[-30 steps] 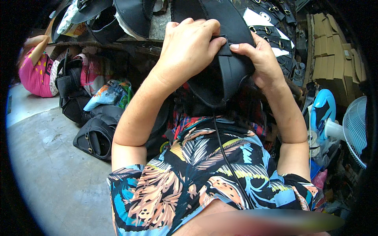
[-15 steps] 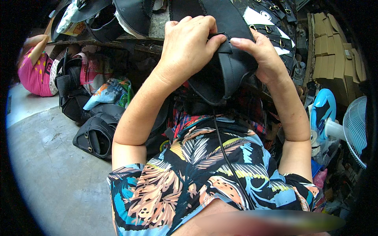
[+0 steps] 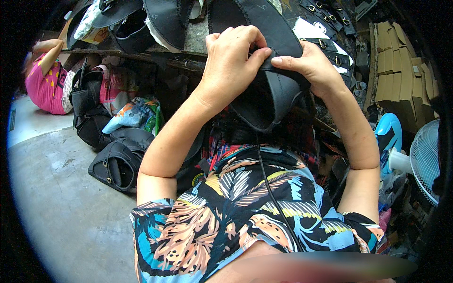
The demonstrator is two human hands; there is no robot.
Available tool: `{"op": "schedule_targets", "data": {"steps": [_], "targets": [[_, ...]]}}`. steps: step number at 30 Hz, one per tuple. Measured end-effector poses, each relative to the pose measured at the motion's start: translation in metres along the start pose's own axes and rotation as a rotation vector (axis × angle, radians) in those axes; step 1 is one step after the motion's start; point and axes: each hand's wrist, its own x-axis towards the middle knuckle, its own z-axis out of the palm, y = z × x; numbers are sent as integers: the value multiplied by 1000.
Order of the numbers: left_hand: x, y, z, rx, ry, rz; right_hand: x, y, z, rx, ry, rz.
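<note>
My left hand (image 3: 232,60) and my right hand (image 3: 315,66) both hold a black stitched leather-like piece (image 3: 279,92) at the edge of the bench. The left thumb and curled fingers pinch its upper edge. Close beside them, the right thumb presses on the same edge, its other fingers hidden behind. The piece hangs down below my hands, curved, with a seam along it and a dark hollow on its left. Behind it, a broad flat black panel (image 3: 273,26) reaches up the bench; whether the two are joined I cannot tell.
More black stitched pieces (image 3: 163,21) lie on the bench, with straps and metal buckles (image 3: 337,59) at the right. A black buckled item (image 3: 115,167) sits on the floor at left. Cardboard pieces (image 3: 394,70) and a fan (image 3: 424,160) stand right. A person in pink (image 3: 47,87) is far left.
The view has shifted slightly, so the scene sits a little lower. My fingers have closed in along the upper edge, and the small raised flap between them now lies lower.
</note>
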Motion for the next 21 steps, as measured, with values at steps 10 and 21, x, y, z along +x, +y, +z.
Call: {"op": "schedule_targets", "data": {"steps": [10, 21], "targets": [[1, 1, 2, -15, 8, -47, 5, 2, 3, 79, 54, 23], [-20, -18, -18, -245, 280, -267, 4, -1, -18, 165, 85, 20]]}}
